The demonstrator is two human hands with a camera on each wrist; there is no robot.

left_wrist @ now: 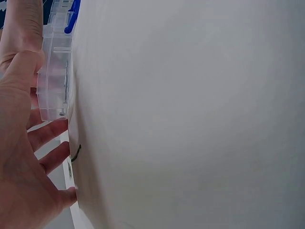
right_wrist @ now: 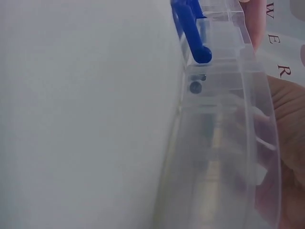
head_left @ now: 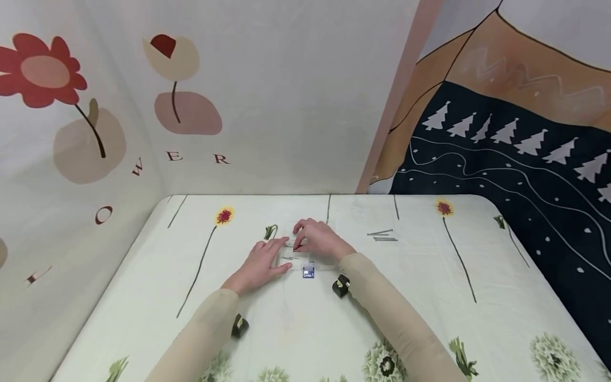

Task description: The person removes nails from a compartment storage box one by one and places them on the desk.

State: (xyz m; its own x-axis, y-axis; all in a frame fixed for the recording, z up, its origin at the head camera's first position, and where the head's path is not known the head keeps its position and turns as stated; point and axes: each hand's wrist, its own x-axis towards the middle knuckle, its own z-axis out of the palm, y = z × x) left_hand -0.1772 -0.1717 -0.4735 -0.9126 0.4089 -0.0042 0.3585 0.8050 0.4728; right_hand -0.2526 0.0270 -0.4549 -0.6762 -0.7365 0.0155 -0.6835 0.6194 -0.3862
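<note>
A clear plastic box (left_wrist: 53, 78) with a blue latch (head_left: 308, 272) lies on the table between the hands. A few thin grey nails (head_left: 289, 258) lie inside it. My left hand (head_left: 260, 265) rests along the box's left side, its fingers and thumb spread, with fingertips near the edge. Over the box, my right hand (head_left: 321, 239) has bent fingers and pinches what looks like a small dark nail, mostly hidden by the fingertips. Through the clear wall (right_wrist: 217, 152) in the right wrist view, parts of that hand appear blurred.
Several loose grey nails (head_left: 385, 239) lie on the table right of the box. The tablecloth (head_left: 291, 329) is white with printed flowers. Patterned fabric (head_left: 286, 106) hangs behind the table. Black wrist devices (head_left: 341, 286) sit under both forearms.
</note>
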